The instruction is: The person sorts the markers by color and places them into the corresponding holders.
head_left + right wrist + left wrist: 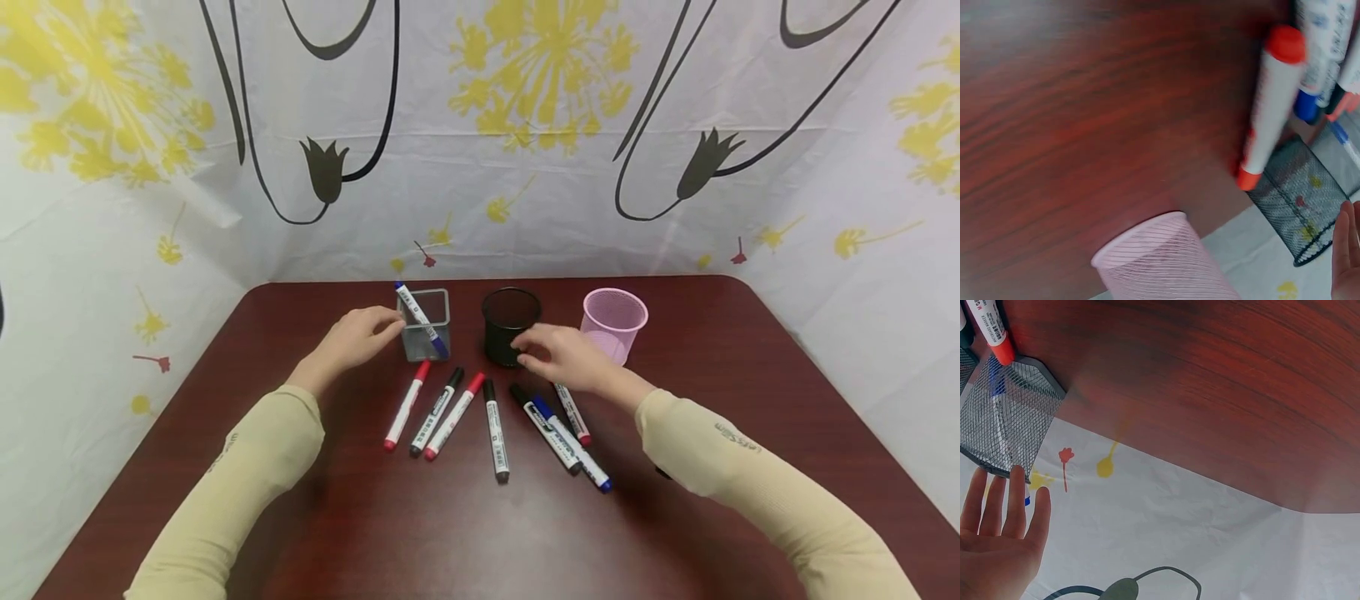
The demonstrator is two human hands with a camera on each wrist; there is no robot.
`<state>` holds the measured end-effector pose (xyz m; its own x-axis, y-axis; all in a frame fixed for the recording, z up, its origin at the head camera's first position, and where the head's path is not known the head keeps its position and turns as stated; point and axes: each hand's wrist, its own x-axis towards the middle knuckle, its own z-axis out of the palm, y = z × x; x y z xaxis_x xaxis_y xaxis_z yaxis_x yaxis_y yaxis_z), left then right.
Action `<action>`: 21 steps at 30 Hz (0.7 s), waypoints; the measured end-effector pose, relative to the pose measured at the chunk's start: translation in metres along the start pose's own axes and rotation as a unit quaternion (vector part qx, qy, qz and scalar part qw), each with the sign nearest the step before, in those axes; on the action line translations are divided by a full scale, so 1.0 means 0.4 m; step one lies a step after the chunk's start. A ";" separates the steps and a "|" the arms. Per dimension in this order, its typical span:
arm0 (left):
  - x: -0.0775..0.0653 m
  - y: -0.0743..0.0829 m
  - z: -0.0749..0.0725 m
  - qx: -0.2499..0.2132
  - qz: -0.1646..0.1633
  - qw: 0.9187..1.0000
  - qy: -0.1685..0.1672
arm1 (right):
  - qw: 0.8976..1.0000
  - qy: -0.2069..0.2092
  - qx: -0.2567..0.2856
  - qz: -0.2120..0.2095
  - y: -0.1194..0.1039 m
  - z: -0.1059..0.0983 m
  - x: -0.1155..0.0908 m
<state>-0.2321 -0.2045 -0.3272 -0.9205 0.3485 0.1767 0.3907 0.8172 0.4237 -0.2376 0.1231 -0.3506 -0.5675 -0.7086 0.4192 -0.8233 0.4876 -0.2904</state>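
Seven white-barrelled markers [496, 432] lie on the red-brown wooden desk [480, 533], all on the wearer's side of the round black mesh cup [498, 331], taken as landmark. An eighth, the white marker with blue ends [416, 307], leans in the square grey mesh cup [416, 342], left of the landmark. To the landmark's right: round pink mesh cup [617, 318].

Left hand [367, 331], left of the landmark: fingers extended, slightly spaced, tips at the square cup's rim; contact uncertain, nothing seen held. Right hand [561, 350], at the landmark's front right: thumb and fingers apart, nothing seen between them.

Key relation (judgement): the white marker with red ends [572, 412] closest to the right hand lies right of the landmark and nearer the wearer, partly under the right forearm. Long axis runs away from the wearer, far end slanting left. Right hand is clearly the nearer one.

Views: head view hides that marker's far end; right wrist view shows both red ends. Left wrist view shows the blue-ended marker through mesh, one tip projecting beyond the rim.
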 end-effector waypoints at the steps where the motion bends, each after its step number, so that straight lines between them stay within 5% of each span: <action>1: -0.001 0.000 0.000 0.000 0.001 1.000 0.001 | 1.000 -0.011 -0.016 -0.011 0.000 0.003 -0.010; 11: -0.001 -0.001 0.003 0.001 0.008 1.000 0.007 | 0.983 -0.072 -0.110 -0.125 0.004 0.022 -0.114; 21: 0.000 -0.004 0.004 0.006 0.018 1.000 0.011 | 0.974 -0.129 -0.131 -0.134 -0.001 0.023 -0.185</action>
<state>-0.2328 -0.2050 -0.3290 -0.9055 0.3680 0.2112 0.4237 0.8101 0.4053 -0.1950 0.1706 -0.3895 -0.3400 -0.9166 0.2105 -0.9334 0.3562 0.0432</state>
